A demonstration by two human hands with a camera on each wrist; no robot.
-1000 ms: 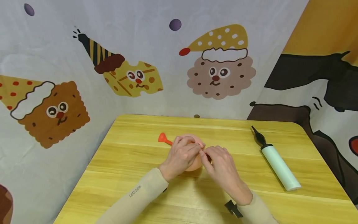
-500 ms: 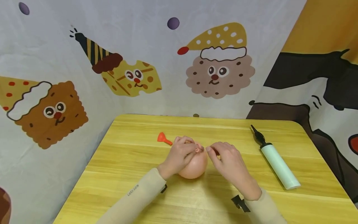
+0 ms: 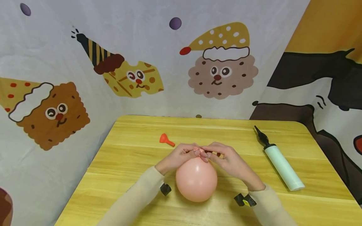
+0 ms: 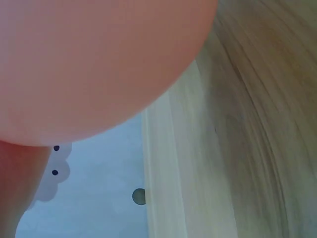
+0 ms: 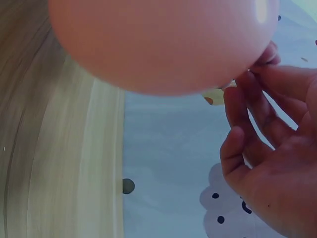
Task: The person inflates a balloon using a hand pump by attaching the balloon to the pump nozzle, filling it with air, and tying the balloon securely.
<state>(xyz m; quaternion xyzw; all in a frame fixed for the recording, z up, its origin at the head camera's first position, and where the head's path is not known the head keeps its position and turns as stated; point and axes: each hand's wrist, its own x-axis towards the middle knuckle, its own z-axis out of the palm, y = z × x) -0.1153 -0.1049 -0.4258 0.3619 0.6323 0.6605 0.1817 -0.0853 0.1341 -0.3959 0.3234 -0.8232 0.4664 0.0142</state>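
Note:
A round, inflated pink balloon [image 3: 196, 180] hangs below both hands in the head view, its neck upward between the fingertips. My left hand [image 3: 176, 158] pinches the neck from the left. From the right, my right hand [image 3: 233, 161] pinches it too, thumb and forefinger meeting the other hand's fingertips. In the right wrist view, the right hand [image 5: 272, 129] has its thumb and forefinger together beside the balloon [image 5: 163, 44], the other fingers curled loosely. The balloon [image 4: 94, 64] fills much of the left wrist view and hides most of the left hand.
A small uninflated red balloon [image 3: 167, 140] lies behind the left hand on the wooden table [image 3: 135, 131]. To the right lies a pale green hand pump [image 3: 283, 168] with a black nozzle. A printed cloth [image 3: 175, 103] hangs behind the table.
The pink balloon has swung out from behind the left hand toward the near side and now shows whole. My right hand drew away to the right, then came back to the neck.

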